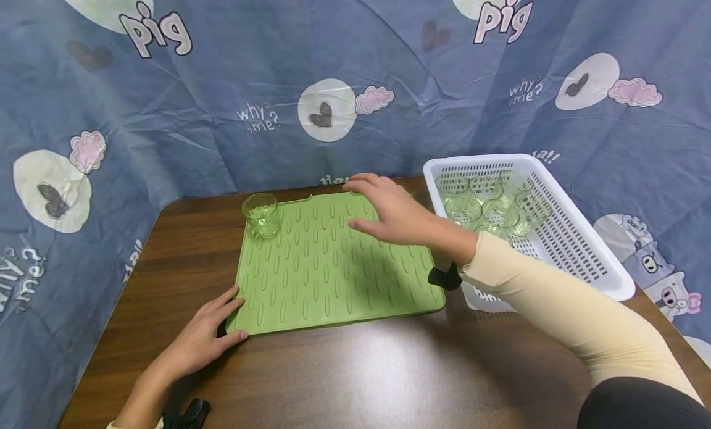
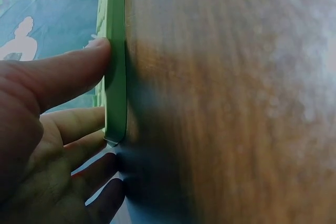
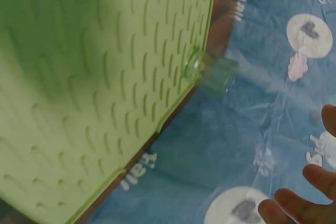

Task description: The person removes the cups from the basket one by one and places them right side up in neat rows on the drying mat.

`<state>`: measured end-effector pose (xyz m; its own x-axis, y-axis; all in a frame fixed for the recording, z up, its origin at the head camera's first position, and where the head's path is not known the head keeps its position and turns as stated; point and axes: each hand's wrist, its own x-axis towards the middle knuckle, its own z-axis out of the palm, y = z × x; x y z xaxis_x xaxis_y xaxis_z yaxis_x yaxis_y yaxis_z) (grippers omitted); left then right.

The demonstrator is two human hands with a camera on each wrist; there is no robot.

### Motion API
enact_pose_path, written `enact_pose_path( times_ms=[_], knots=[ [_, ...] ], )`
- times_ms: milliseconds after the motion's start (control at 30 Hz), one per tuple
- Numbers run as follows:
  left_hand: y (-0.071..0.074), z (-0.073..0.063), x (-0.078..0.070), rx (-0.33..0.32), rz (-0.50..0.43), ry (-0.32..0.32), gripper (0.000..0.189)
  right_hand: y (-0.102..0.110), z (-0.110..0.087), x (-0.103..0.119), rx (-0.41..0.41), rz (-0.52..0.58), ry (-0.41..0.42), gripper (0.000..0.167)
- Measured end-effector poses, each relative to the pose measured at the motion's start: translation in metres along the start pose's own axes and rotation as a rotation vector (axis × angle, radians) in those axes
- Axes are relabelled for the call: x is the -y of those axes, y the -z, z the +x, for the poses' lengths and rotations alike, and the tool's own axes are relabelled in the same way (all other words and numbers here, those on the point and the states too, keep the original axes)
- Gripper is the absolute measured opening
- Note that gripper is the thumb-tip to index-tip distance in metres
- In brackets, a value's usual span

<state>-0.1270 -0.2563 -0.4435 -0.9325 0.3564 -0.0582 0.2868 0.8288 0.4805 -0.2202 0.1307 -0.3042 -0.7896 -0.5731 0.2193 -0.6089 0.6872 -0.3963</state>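
A green drying mat (image 1: pixel 328 262) with raised oblong ridges lies on the table. One clear greenish glass (image 1: pixel 263 215) stands on its far left corner; the right wrist view also shows this glass (image 3: pixel 210 72). My left hand (image 1: pixel 202 333) rests at the mat's near left corner. In the left wrist view, the thumb of that hand (image 2: pixel 58 103) touches the green edge and the other fingers spread around the corner. Above the mat's right half hovers my right hand (image 1: pixel 389 213), holding nothing, its fingers loosely extended and thumb apart.
A white perforated basket (image 1: pixel 577 244) stands right of the mat, with several similar glasses (image 1: pixel 500 213) grouped in its left part. The right forearm crosses over the basket's near side. Behind the brown wooden table (image 1: pixel 355 367) hangs a blue printed cloth (image 1: pixel 211 77).
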Motion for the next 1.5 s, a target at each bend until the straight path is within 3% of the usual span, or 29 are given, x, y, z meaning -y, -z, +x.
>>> enact_pose_path(
  times_ms=[400, 667, 1067, 1500],
  knots=[
    [0.000, 0.001, 0.001, -0.001, 0.009, -0.010, 0.068, 0.025, -0.041, -0.041, -0.158, 0.095, -0.080, 0.060],
    [0.000, 0.002, 0.000, 0.006, -0.003, -0.009, 0.069, 0.043, -0.063, -0.060, -0.230, 0.091, -0.137, 0.060],
    [0.000, 0.000, 0.001, -0.004, 0.015, -0.012, 0.069, 0.055, -0.101, -0.080, -0.256, 0.124, -0.230, 0.060],
    [0.000, 0.000, 0.002, -0.001, 0.005, -0.016, 0.069, 0.055, -0.147, -0.090, -0.259, 0.155, -0.255, 0.058]
  ],
)
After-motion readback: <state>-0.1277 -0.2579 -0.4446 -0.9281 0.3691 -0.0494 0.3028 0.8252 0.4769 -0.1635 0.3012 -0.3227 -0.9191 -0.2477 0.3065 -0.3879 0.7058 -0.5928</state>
